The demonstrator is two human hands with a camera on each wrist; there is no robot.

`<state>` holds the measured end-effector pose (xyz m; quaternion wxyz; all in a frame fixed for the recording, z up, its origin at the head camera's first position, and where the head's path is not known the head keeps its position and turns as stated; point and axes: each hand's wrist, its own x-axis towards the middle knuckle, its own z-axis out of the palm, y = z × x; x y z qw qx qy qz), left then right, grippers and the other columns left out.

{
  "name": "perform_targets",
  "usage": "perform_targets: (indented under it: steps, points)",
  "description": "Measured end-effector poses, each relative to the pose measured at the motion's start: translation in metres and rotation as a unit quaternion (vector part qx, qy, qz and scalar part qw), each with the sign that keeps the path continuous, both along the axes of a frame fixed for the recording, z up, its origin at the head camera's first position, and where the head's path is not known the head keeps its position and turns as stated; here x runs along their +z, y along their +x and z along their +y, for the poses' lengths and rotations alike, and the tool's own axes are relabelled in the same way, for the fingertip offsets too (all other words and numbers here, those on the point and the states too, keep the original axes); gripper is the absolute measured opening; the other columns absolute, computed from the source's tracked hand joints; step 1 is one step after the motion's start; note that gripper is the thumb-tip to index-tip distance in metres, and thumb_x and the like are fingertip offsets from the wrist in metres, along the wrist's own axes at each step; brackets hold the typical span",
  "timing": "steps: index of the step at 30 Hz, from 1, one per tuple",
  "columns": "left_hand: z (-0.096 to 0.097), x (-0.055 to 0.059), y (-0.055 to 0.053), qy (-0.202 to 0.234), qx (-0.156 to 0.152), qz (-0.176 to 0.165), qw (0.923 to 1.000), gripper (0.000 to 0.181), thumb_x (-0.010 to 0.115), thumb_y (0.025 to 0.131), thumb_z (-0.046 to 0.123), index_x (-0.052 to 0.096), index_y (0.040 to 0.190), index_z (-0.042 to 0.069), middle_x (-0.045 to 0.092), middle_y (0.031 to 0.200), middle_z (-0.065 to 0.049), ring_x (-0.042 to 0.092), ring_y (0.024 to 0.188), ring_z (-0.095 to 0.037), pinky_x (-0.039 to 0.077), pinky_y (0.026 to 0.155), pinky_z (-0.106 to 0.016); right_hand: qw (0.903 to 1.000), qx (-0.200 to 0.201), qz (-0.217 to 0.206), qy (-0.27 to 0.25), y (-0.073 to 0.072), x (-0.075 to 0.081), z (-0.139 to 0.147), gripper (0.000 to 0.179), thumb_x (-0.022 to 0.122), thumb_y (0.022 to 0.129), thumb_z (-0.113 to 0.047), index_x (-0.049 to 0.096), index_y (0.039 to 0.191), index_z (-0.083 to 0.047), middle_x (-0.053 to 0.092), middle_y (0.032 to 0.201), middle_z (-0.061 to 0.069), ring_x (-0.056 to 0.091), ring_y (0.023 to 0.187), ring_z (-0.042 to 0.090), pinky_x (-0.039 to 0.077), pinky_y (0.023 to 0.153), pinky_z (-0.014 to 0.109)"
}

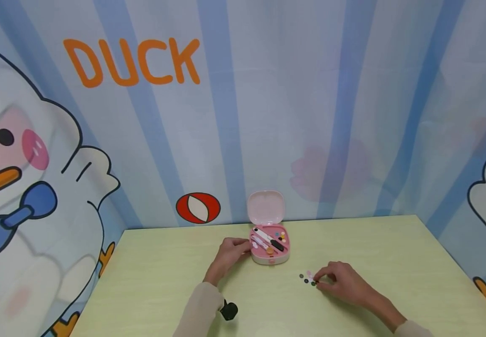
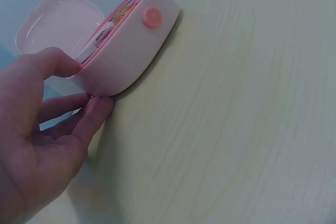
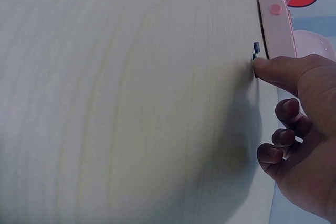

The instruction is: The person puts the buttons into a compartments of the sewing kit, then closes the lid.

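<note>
A small pink and white sewing box stands on the table with its lid raised. Inside lie a white tool with a dark end, a round orange piece and several small coloured pieces. My left hand holds the box's left side, thumb at the rim and fingertips low on the wall. To the right, my right hand has thumb and forefinger together at a small group of loose buttons, black, grey and pink. It seems to pinch a dark one; the fingertips partly hide it.
The pale wood-grain table ends at a striped blue curtain printed with a duck, which hangs directly behind the raised lid. A black piece juts from the left wrist.
</note>
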<state>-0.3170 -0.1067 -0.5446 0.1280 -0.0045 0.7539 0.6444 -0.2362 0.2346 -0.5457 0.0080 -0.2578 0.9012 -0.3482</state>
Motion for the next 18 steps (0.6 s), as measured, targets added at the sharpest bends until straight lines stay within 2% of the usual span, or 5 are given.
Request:
perform_targets:
  steps: [7, 18]
  points:
    - [-0.0002, -0.0004, -0.0010, 0.003, 0.000, -0.003, 1.0000, 0.041, 0.067, 0.102, 0.019, 0.065, 0.132, -0.009, 0.068, 0.127, -0.017, 0.069, 0.111, -0.026, 0.057, 0.098, -0.038, 0.9999, 0.004, 0.009, 0.004, -0.0023, -0.0009, 0.0028, 0.011, 0.081, 0.088, -0.009, 0.082, 0.092, -0.018, 0.049, 0.069, -0.014, 0.039, 0.065, 0.002, 0.033, 0.060, 0.023]
    - [-0.0003, 0.0026, 0.0010, 0.003, 0.000, -0.001, 1.0000, 0.041, 0.067, 0.102, 0.018, 0.064, 0.132, -0.010, 0.068, 0.127, -0.018, 0.068, 0.112, -0.027, 0.057, 0.099, -0.040, 0.9998, 0.002, 0.016, 0.007, -0.0017, 0.0005, -0.0006, 0.013, 0.083, 0.085, -0.009, 0.077, 0.085, -0.020, 0.047, 0.070, -0.012, 0.040, 0.067, 0.002, 0.034, 0.062, 0.024]
